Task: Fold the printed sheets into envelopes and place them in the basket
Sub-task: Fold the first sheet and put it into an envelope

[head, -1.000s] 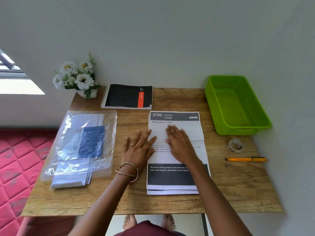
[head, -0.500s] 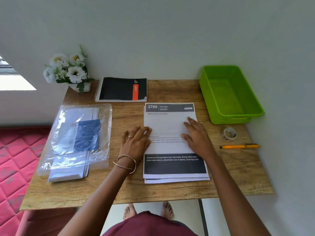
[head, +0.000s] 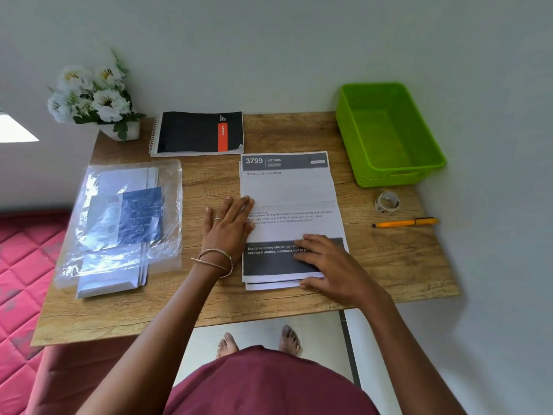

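Head view: the right hand [head: 335,266] lies with straight fingers [head: 305,244] flat on the dark band at the near end of the top printed sheet [head: 291,202], thumb at the stack's near edge; it grips nothing. The left hand [head: 229,227] rests flat with its fingertips on the sheet's left edge, likewise holding nothing. The sheet lies on a small stack at mid-desk, a crease showing across it about a third of the way down.

To fold well, I judge the left hand should pin the sheet while the right lifts only the top sheet's near edge, brings it square to the side edges, then presses the fold from the middle outward.

The envelopes [head: 119,229] lie in a clear bag at the left of the desk [head: 398,265]; the green basket [head: 392,172] stands at the far right corner, nothing visible inside it.

How many sheets are stacked cannot be told, the right palm hides the near right corner, and the small print is blurred.
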A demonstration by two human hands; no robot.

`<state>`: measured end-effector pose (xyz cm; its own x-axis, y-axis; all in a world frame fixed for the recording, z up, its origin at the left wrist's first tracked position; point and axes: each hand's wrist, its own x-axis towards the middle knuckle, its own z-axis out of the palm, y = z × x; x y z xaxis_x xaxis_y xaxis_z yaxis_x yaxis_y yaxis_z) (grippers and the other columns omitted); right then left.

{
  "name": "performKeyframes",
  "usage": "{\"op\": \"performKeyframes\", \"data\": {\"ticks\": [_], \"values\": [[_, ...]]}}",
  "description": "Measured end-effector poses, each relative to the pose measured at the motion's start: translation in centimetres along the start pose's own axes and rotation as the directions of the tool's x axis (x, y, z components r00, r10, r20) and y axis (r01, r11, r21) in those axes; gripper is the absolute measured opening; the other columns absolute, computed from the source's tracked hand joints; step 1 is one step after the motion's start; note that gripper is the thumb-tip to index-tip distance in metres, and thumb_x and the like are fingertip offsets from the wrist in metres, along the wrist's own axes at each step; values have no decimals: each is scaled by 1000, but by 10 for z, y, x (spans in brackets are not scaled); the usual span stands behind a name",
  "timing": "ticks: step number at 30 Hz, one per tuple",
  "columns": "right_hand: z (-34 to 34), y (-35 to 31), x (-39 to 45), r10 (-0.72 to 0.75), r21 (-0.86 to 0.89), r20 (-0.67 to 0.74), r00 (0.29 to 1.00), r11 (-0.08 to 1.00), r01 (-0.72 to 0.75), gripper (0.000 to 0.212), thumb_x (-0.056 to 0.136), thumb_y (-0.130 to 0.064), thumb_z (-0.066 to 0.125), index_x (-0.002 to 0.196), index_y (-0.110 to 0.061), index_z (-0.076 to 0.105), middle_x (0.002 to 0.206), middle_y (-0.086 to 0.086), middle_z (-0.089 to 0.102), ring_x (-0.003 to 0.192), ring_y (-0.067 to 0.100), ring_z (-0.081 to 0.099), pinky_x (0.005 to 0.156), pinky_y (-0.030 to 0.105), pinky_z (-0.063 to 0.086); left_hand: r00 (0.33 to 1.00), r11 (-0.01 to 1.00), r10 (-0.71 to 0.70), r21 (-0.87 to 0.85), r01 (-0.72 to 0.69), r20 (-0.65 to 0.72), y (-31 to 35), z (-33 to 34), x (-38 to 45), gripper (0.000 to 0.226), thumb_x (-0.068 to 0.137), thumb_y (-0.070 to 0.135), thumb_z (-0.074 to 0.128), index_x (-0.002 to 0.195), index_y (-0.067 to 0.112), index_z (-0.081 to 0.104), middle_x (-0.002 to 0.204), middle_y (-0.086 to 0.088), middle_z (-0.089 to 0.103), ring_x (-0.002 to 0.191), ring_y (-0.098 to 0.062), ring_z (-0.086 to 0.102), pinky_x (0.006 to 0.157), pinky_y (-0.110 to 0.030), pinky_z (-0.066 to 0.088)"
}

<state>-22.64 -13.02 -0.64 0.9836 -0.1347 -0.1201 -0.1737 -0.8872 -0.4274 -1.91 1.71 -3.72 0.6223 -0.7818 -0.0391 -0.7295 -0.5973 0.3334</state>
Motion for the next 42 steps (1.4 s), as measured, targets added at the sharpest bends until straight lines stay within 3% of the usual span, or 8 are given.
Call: {"op": "performKeyframes", "data": {"ticks": [4, 9, 14, 20, 25, 33, 37, 42], "values": [[-2, 1, -3, -45, -88, -82, 996, 995, 38, 45, 84, -38, 61, 123, -16, 63, 130, 0, 59, 131, 17, 41, 107, 37, 35, 1000, 999, -2, -38, 2, 6, -3, 0, 1, 48, 98, 35, 32, 145, 33, 21, 153, 15, 18, 144, -13, 3, 115, -49, -6], [-17, -5, 2, -44, -136, -376, 926, 991, -8, 23, 84, -35, 57, 97, -24, 73, 105, -10, 70, 113, 13, 53, 95, 32, 26, 1000, 976, -15, -219, 20, 25, -8, -5, 6, 58, 90, 53, 13, 141, 32, 33, 151, 13, 28, 143, -12, 8, 115, -47, -5], [-16, -4, 27, 87, -195, -586, 806, 950, -245, 25, 86, -32, 54, 106, -23, 68, 120, -4, 64, 121, 17, 43, 96, 40, 23, 996, 874, -93, -478, 85, 8, -8, -12, 6, 78, 79, 68, 2, 133, 33, 46, 146, 13, 37, 140, -5, 14, 112, -36, -7], [9, -11, 56, 283, -164, -479, 831, 901, -401, 55, 74, -42, 72, 122, -20, 58, 142, 10, 47, 133, 28, 28, 101, 50, 20, 995, 842, -63, -530, 96, 80, -6, -20, 3, 88, 73, 81, 5, 138, 32, 39, 147, 15, 29, 141, -5, 11, 112, -33, -9], [27, -26, 67, 365, -101, -426, 828, 890, -445, 64, 74, -51, 73, 127, -21, 55, 148, 14, 38, 138, 35, 27, 107, 60, 20, 990, 957, 39, -290, 3, 139, -11, -13, 5, 85, 76, 51, 65, 145, 25, 23, 154, 9, 18, 143, -13, 0, 116, -44, -6], [12, 15, 21, 522, -18, -459, 719, 803, -595, 64, 76, -54, 68, 129, -21, 53, 149, 10, 36, 138, 35, 23, 106, 58, 16, 995, 952, 43, -305, -15, 87, -18, -2, 8, 91, 70, 51, 71, 144, 27, 25, 154, 10, 19, 144, -13, 1, 115, -52, 5], [8, 34, 10, 252, -191, -509, 823, 900, -393, 40, 76, -32, 75, 113, -19, 65, 132, 7, 57, 126, 27, 38, 98, 47, 25, 995, 962, 57, -271, -34, 79, -21, 3, 8, 92, 64, 66, 56, 144, 37, 20, 154, 14, 16, 143, -12, 0, 115, -54, 7], [2, 43, 13, -181, -524, -329, 927, 851, -20, 50, 62, -4, 84, 109, -11, 68, 114, 9, 69, 105, 25, 65, 94, 37, 39, 990, 973, 110, -215, -87, 93, -23, 2, 6, 83, 62, 78, 39, 138, 49, 24, 155, 16, 10, 142, -13, -8, 113, -58, 2]]}}
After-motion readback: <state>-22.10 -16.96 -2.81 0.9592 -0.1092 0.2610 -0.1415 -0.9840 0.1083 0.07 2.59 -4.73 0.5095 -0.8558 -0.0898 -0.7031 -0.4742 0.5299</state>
